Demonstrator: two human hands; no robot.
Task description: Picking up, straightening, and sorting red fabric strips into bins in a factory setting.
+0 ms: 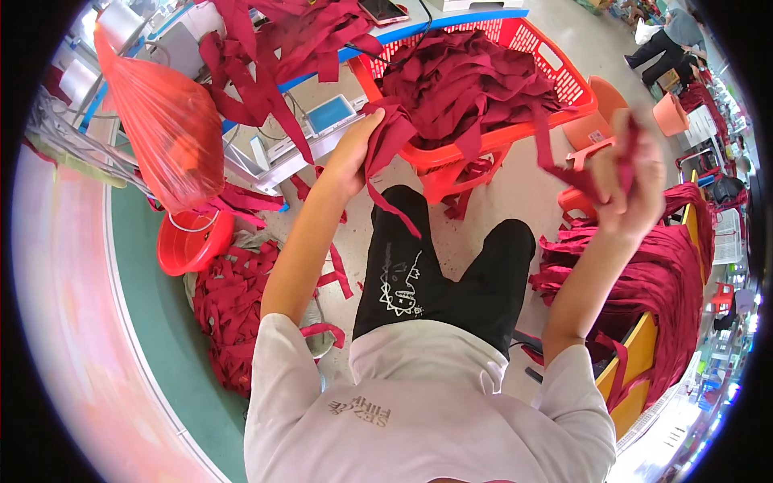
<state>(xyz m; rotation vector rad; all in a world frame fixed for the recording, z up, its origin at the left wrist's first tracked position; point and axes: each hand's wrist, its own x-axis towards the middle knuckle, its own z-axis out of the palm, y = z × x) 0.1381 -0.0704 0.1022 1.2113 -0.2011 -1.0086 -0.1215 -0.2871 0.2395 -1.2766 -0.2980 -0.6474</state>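
One gathered, translucent red plastic bag (pixel 165 133) hangs at left, contents unclear, above a round red plastic basin (pixel 179 259); the left hand (pixel 353 154) grasps a flat dark-red fabric strip (pixel 392 138), which looks light, soft and limp, probably best pinched near an end; just beyond, a slotted red plastic basket (pixel 503 143) brims with similar strips (pixel 475 84); the blurred right hand (pixel 636 189) clasps another dark-red strip (pixel 581 179), trailing toward the basket.
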